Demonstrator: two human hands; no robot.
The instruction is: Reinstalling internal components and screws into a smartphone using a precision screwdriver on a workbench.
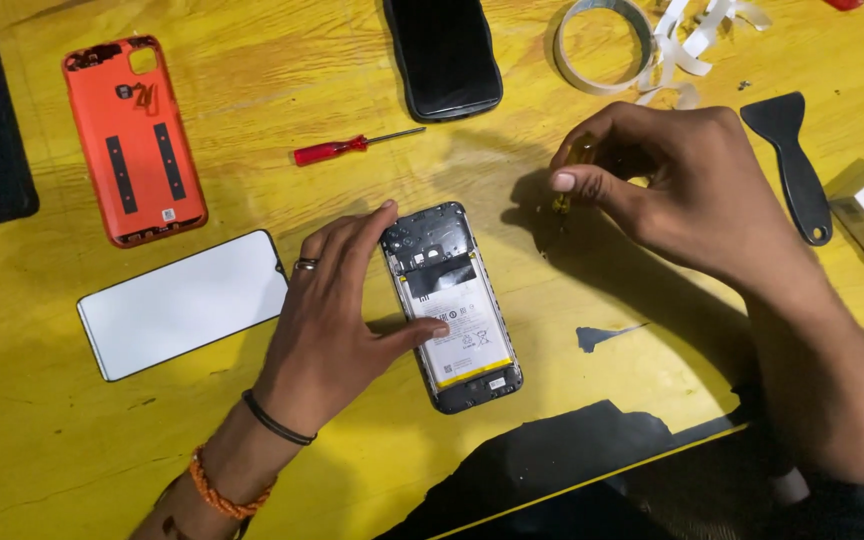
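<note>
step in hand looks like teardown of the opened phone [452, 305]: back cover is off, battery [462, 335] and the black upper shield [432, 240] are exposed. it lies face down at the middle of the yellow table [592, 300], long axis roughly toward the camera wearer.

left hand [337, 320] lies flat along the phone's left edge, index finger up by the top corner, thumb pressed onto the battery label. it pins the phone down, not gripping around it.

right hand [667, 185] is off to the upper right of the phone, close but not touching it. fingers are pinched around a small dark tool [562, 200], tip pointing down at the table just right of the phone's top. tool type is hard to tell, probably a small driver.

judgement: next move calls for bringing that tip over to the upper shield screws while the left hand keeps the body from sliding.

nearby: orange back cover [134, 140] at upper left, white screen panel [184, 303] just left of the left hand, red screwdriver [352, 147] above the phone, black spudger [790, 160] far right, second black phone [444, 55] at top.
</note>
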